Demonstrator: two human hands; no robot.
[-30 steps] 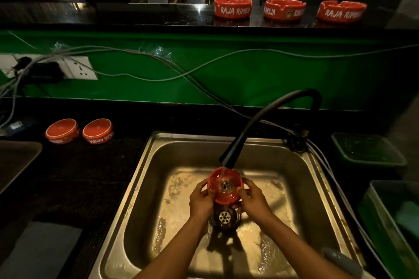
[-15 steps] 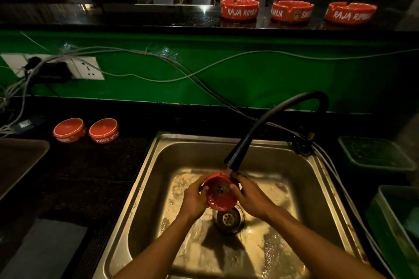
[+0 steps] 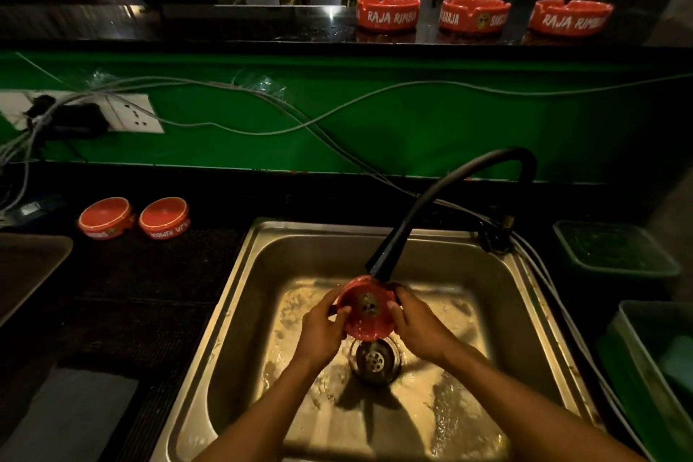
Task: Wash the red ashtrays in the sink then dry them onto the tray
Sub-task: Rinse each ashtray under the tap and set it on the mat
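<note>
A red ashtray [image 3: 365, 315] is held over the steel sink [image 3: 262, 293], right under the black tap spout [image 3: 382, 263], its inside tilted toward me. My left hand [image 3: 322, 326] grips its left rim and my right hand [image 3: 416, 323] grips its right rim. Water lies on the sink floor around the drain [image 3: 373, 362]. Two red ashtrays [image 3: 105, 217] [image 3: 164, 217] sit upside down on the dark counter to the left. Three more red ashtrays [image 3: 388, 13] [image 3: 474, 17] [image 3: 570, 19] stand on the high shelf behind. A dark tray's [image 3: 26, 270] corner shows at far left.
Grey cables [image 3: 262, 116] run along the green wall from a socket [image 3: 131, 112]. Green plastic tubs [image 3: 615, 251] [image 3: 652, 368] stand right of the sink. A grey cloth [image 3: 67, 416] lies at the lower left.
The ashtray has turned in my hands under the spout, its inside now facing me more. Both hands have shifted their hold on its rim.
</note>
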